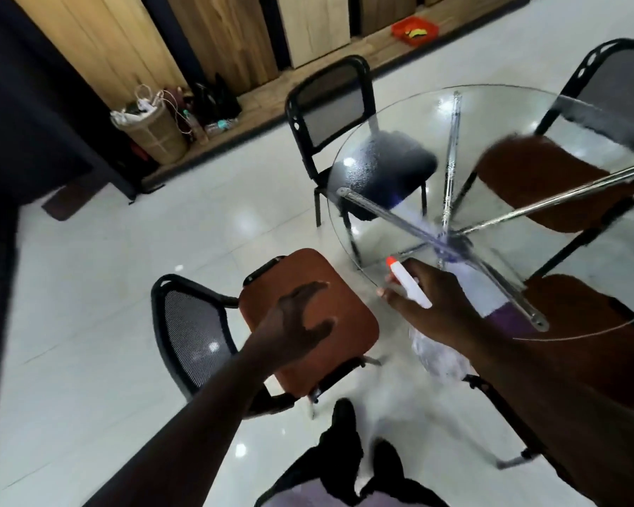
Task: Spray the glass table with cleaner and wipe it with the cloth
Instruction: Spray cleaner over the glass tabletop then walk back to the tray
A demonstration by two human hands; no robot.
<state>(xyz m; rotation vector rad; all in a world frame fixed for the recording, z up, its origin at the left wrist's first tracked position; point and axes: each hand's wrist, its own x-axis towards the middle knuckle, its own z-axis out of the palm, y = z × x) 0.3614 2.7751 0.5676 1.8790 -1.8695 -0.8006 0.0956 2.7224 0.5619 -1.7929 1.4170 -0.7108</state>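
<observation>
The round glass table (399, 115) fills the right half of the view, with chrome legs crossing beneath it. A patch of spray droplets (381, 159) mists its left part. My right hand (432, 298) grips a spray bottle (410, 283) with a white head and orange nozzle at the table's near edge, nozzle pointing toward the glass. The bottle's clear body (440, 353) hangs below my wrist. My left hand (297, 323) hovers with spread fingers over an orange chair seat, holding nothing. No cloth is in view.
An orange-seated chair (348, 323) stands left of the table's near edge. A black chair (330, 100) sits at the far left; other orange-seated chairs (549, 177) show through the glass. A basket (154, 133) and bottles line the wooden wall. My feet (344, 426) stand on glossy white tiles.
</observation>
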